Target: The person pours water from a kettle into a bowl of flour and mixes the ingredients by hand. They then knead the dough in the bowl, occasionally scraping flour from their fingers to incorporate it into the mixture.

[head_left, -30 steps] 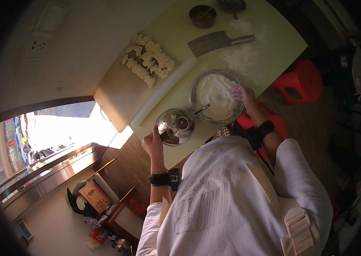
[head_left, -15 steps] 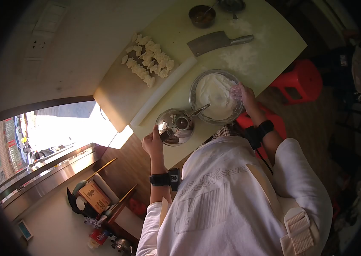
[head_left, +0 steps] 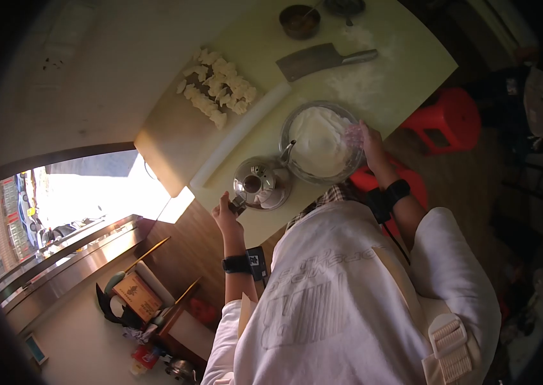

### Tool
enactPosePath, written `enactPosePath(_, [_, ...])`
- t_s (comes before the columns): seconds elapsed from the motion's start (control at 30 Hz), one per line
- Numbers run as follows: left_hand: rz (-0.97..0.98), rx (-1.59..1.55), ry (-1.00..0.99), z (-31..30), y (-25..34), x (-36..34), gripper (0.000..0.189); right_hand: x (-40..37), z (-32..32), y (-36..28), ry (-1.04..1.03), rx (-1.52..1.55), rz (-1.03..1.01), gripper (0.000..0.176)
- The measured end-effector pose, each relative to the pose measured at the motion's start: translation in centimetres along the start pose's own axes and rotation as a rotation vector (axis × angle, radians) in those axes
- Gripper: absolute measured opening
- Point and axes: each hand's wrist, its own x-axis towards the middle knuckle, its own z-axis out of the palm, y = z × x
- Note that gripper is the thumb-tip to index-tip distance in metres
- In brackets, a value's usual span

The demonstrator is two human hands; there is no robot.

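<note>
A shiny metal kettle (head_left: 262,186) stands near the table's front edge, its spout pointing at the bowl. My left hand (head_left: 225,215) is closed around the kettle's dark handle. To the right, a metal bowl (head_left: 286,156) holds white flour (head_left: 320,140). My right hand (head_left: 362,138), dusted with flour, is at the bowl's right rim, its fingertips over the inside; whether they grip anything is hard to make out. Above the bowl a cleaver (head_left: 310,62) lies flat.
Pieces of dough (head_left: 220,86) lie on a wooden board (head_left: 172,138) at the upper left. A long pale strip (head_left: 239,135) crosses the table (head_left: 406,70). A brown bowl (head_left: 299,22) is at the back. Red stools (head_left: 454,120) stand at right.
The kettle is now more upright, its lid turned toward the camera and its spout drawn back toward the bowl's left rim. My left hand has shifted slightly left and down.
</note>
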Motion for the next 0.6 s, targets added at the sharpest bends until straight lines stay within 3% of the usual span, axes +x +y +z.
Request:
enactPosePath(0.27, [-0.103,-0.189,0.105,-1.9,-2.5,3.0,0.029,-0.4,-0.9,-0.4,0.079,-0.062,-0.086,0.038])
enactPosePath(0.37, [-0.019,-0.23,0.059,-2.0,-2.3,3.1,0.029,-0.5,-1.0,-0.5,0.089,-0.094,-0.094,0.037])
enactPosePath(0.6, [-0.021,-0.308,0.095,-2.9,-2.4,4.5,0.03,-1.2,-0.7,-0.5,0.107,-0.075,-0.136,0.035])
